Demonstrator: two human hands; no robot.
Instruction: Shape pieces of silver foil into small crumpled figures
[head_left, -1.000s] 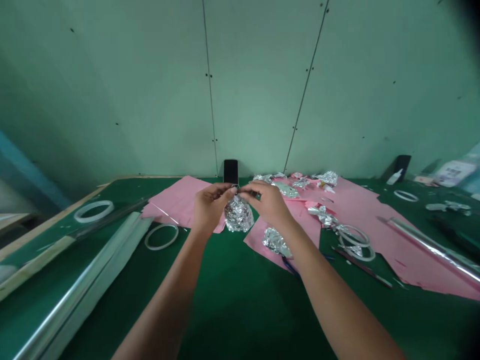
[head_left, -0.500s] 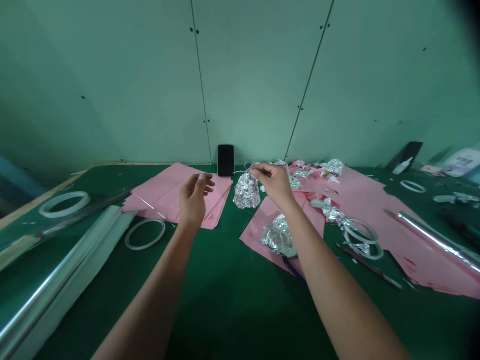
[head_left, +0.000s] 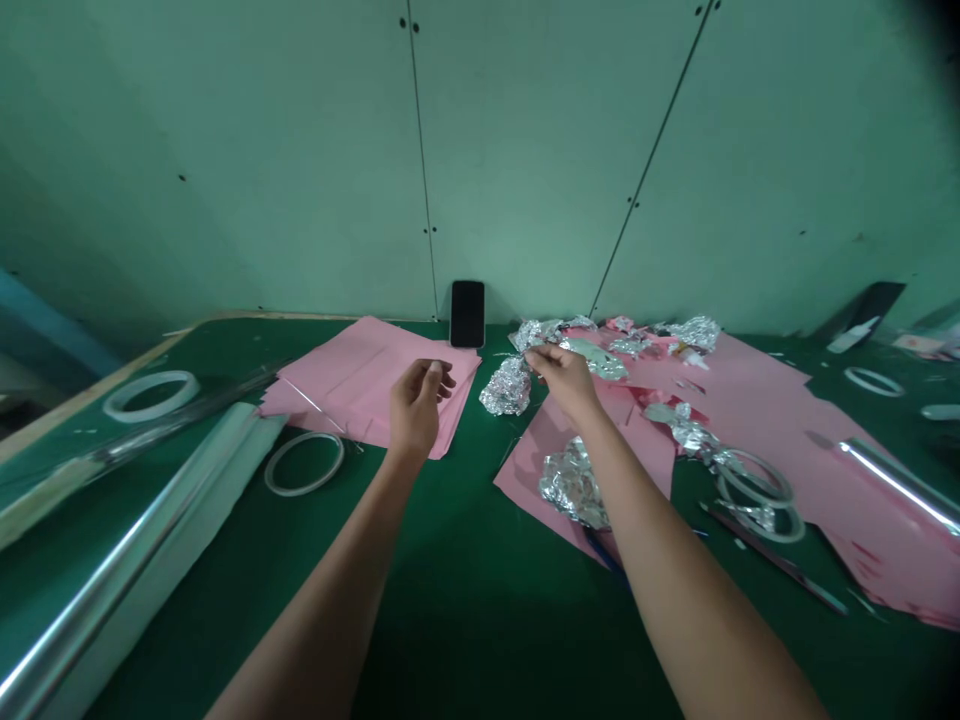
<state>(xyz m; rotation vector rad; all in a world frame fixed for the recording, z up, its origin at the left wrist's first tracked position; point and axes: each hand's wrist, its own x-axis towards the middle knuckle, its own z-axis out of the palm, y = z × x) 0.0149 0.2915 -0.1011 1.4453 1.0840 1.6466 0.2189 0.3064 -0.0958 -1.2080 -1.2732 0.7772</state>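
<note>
A crumpled foil lump lies tilted on the green mat, its narrow end toward my right hand. That hand's fingertips pinch something thin at the narrow end, too small to identify. My left hand hangs loosely curled and empty above a stack of pink paper sheets. Its fingers touch nothing I can see. Other foil pieces lie just beyond my right hand, and a larger foil wad sits on a pink sheet under my right forearm.
A black phone stands against the pale green wall. Tape rings lie on the green mat, with more at right. A long foil roll runs along the left side, and a shiny tube lies at right.
The foil lump has tipped from upright onto its side. My left hand let go of it and moved left, and my right hand has dropped lower, still pinching at its top.
</note>
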